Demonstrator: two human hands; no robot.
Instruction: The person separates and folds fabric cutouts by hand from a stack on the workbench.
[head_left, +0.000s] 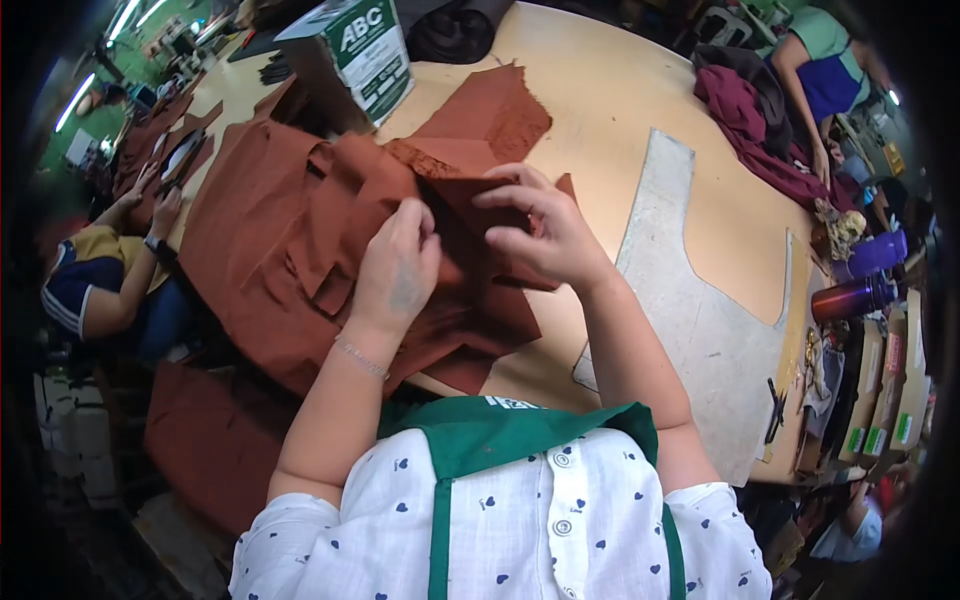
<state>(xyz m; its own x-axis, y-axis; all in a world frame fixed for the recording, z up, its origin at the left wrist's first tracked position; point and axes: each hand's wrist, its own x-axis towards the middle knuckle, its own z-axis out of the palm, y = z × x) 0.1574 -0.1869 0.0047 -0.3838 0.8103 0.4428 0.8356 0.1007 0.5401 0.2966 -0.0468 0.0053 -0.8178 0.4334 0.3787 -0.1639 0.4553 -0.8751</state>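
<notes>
Rust-brown fabric (pixel 250 215) lies in a loose, folded heap over the left part of the table, some of it hanging past the front edge. My left hand (pixel 397 262) is closed at the heap's middle, its fingers curled around a fold of the cloth. To its right, my right hand (pixel 545 222) pinches a raised edge of the same fabric, fingers bent and thumb below. A dark hollow of folded cloth shows between both hands. Beyond them, a fabric flap (pixel 515 110) with a rough, frayed edge points away from me.
A green-and-white box (pixel 365 55) stands behind the heap. On the right lies a large grey pattern piece (pixel 665 290). Maroon cloth (pixel 745 125), purple bottles (pixel 870 255) and a small black tool (pixel 774 410) are near the right edge. Other people work at left and upper right.
</notes>
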